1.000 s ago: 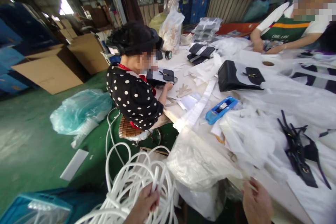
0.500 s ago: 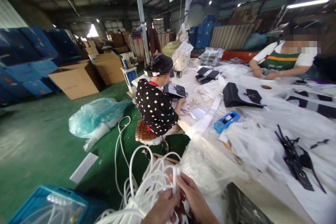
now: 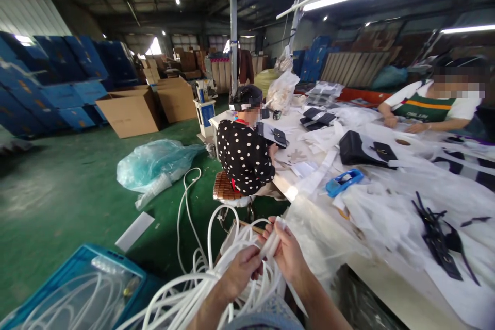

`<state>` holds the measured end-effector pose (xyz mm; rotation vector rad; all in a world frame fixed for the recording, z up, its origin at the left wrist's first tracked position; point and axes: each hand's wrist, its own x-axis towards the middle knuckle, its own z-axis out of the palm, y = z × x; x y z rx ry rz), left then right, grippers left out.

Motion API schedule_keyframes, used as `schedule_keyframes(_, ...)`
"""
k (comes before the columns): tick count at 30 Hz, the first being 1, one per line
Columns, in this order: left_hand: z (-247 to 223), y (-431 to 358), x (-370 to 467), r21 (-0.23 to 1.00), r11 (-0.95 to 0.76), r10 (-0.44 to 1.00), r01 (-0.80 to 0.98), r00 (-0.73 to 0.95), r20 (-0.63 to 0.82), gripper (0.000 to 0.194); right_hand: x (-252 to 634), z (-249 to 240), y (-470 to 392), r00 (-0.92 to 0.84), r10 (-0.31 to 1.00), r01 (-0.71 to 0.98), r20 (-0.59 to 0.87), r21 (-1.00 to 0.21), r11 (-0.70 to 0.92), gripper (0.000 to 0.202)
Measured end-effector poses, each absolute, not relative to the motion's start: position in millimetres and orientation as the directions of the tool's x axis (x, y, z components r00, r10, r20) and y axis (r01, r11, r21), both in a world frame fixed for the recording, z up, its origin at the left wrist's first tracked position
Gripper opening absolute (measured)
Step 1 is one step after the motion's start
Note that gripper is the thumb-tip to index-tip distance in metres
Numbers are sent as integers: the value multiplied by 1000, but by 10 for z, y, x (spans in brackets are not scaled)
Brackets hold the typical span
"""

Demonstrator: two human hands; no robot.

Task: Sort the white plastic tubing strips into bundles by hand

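Observation:
A large tangle of white tubing lies in front of me at the bottom of the view. Above it, both hands grip a short white piece, which slants up to the right. My left hand has its fingers curled round the lower end. My right hand pinches the upper part between thumb and fingers. Whether the piece joins the tangle is hidden by the hands. Clear plastic sheeting lies just right of my right hand, along the table edge.
A person in a dotted shirt sits ahead at the white table; another person works at the far right. A black bag, blue holder and black straps lie on it. A blue crate stands lower left.
The view has shifted, so the surroundings appear farther right. Both hands have come up a little, and the white piece now tilts instead of standing upright.

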<state>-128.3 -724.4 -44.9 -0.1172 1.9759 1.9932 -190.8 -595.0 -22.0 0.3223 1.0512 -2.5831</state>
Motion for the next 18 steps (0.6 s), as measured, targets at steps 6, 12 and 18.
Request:
schedule_keyframes(6,-457,-7276,-1208,913,397,-86,-96,-994,-67,24,-1813,-156,-6104,-948,-229,318,-222,-663,-678,45)
schedule_keyframes(12,-237,-7755,-1460,979,-170,-447,-116,-876,-182,50,-1910,30,-5785,-993,-42,109,-106,-766,-634,47)
schedule_keyframes(18,-126,-7518,-1501,905,-421,-187,-52,-972,-143,84,-1788,-142,-6033,-975,-217,-34,55,-994,-100,48)
